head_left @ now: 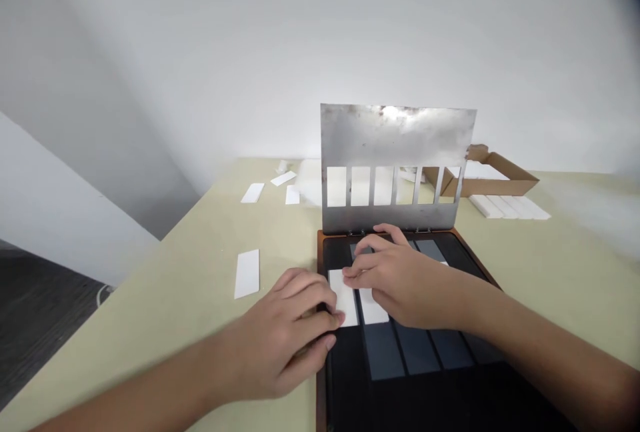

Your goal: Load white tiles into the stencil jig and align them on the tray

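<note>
A thin white card [341,295] lies flat at the left end of a row on the black bed of a hinged plate fixture [345,379]. My left hand [295,332] is curled at its lower left edge, fingertips against it. From the right, my right hand [400,279] reaches over and grips the card's upper right edge with its front fingertips; its other fingers are raised and apart. Beneath that hand a second white card [374,309] is partly covered. Dark grey rectangles [385,352] mark the bed in rows.
Behind the bed stands the fixture's upright metal lid [395,135] with a row of rectangular windows. Left on the table [200,285] is a loose white card [247,274]; several more lie farther back. A cardboard tray [495,185] and a row of white stacks [510,207] sit at back right.
</note>
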A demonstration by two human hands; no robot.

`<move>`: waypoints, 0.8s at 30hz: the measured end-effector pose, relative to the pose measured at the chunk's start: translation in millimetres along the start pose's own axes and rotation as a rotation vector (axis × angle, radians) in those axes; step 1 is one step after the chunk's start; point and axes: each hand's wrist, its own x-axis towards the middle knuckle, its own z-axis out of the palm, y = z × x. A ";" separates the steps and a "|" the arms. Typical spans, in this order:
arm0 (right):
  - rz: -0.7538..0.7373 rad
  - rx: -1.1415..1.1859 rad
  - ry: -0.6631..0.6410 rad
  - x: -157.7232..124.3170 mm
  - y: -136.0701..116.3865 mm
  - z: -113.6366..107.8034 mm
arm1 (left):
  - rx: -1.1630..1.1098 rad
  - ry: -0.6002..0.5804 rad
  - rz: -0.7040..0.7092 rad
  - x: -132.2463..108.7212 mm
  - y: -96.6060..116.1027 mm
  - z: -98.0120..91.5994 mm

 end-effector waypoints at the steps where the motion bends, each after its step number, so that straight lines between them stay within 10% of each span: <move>1: -0.004 0.002 -0.005 -0.6 0.1 -1.1 | 0.003 0.020 -0.017 -0.9 -0.7 0.9; 24: -0.005 0.149 0.038 -6.1 6.0 0.3 | 0.045 -0.019 -0.072 0.7 -3.4 -2.6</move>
